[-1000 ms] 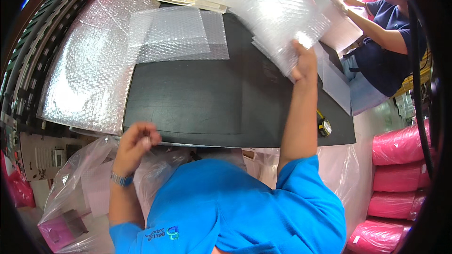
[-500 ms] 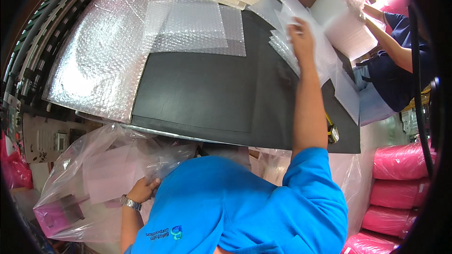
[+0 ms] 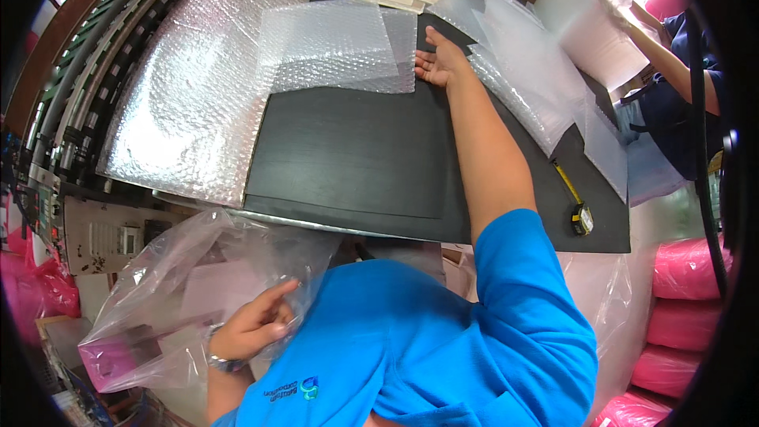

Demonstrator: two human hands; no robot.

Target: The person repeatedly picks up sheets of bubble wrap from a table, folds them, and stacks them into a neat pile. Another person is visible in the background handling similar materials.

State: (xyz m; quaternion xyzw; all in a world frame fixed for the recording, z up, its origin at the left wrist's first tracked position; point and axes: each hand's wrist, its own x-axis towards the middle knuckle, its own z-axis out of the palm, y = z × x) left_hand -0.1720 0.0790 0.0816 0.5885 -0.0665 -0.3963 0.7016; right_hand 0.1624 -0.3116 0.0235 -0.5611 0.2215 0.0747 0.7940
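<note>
Bubble-wrap sheets [image 3: 340,51], two small ones overlapping, lie on the far left of the black mat [image 3: 348,150], their right edge just beside the right hand [image 3: 441,62], its loosely curled fingers empty; contact, I cannot tell. In front of the mat, the left hand [image 3: 251,326] has parted, empty fingers. One tape measure [image 3: 583,221] lies on the mat's near right; four pink rolls [image 3: 686,324] sit to its right.

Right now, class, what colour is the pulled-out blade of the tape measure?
The blade is yellow, seen best in the head view.
</note>
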